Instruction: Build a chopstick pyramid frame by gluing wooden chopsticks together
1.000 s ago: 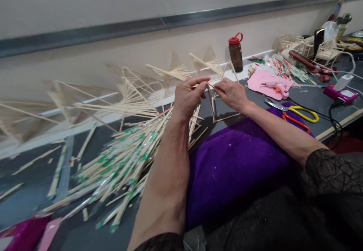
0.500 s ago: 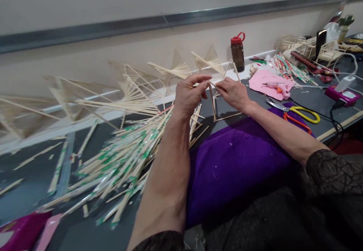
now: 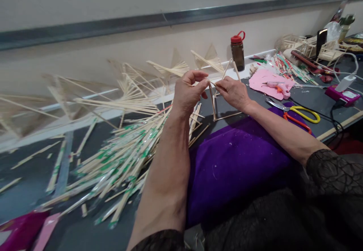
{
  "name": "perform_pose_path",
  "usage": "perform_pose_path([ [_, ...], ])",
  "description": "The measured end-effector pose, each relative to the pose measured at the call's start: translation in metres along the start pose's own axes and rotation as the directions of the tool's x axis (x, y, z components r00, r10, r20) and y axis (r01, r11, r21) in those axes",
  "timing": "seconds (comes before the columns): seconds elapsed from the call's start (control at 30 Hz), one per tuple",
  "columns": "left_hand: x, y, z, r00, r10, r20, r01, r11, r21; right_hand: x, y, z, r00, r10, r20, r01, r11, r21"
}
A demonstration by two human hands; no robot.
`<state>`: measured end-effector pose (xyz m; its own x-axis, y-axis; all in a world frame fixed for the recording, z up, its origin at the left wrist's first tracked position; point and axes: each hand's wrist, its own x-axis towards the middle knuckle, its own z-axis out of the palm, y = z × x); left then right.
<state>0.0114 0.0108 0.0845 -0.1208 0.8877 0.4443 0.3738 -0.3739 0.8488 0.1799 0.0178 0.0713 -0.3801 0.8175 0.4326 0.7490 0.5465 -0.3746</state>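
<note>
Wooden chopsticks joined at their ends form an angular frame (image 3: 214,107) that stands on the dark table in front of me. At its top, a short length of chopstick (image 3: 211,83) runs between my two hands. My left hand (image 3: 188,92) pinches its left end with thumb and forefinger, the other fingers curled loosely. Fingers of my right hand (image 3: 235,94) are closed on the other end, by the frame's upper corner. Part of the frame behind my right hand is hidden; its peak (image 3: 231,61) shows above the knuckles.
Wrapped chopsticks (image 3: 121,164) lie heaped left of my left forearm. Fan-shaped stick models (image 3: 124,95) line the wall. Purple cloth (image 3: 227,160) covers the near edge. Scissors (image 3: 295,111), a glue gun (image 3: 279,87) on pink paper (image 3: 256,80) and a bottle (image 3: 237,54) stand rightward.
My left hand has shifted slightly left and up, its fingertips a little further from the right hand. My right hand and the frame have barely moved.
</note>
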Motion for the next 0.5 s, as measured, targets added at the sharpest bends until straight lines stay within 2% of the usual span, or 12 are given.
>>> perform_pose_path([
  [0.27, 0.0024, -0.0017, 0.0008, 0.996, -0.092, -0.009, 0.09, 0.99, -0.107, -0.0006, -0.0005, -0.0019, 1.0, -0.008, 0.012, 0.008, 1.0, -0.012],
  [0.5, 0.0034, -0.0055, -0.0005, 0.997, -0.078, 0.007, 0.079, 0.993, -0.088, 0.0001, -0.0008, -0.0036, 1.0, -0.017, 0.021, 0.017, 1.0, -0.016],
])
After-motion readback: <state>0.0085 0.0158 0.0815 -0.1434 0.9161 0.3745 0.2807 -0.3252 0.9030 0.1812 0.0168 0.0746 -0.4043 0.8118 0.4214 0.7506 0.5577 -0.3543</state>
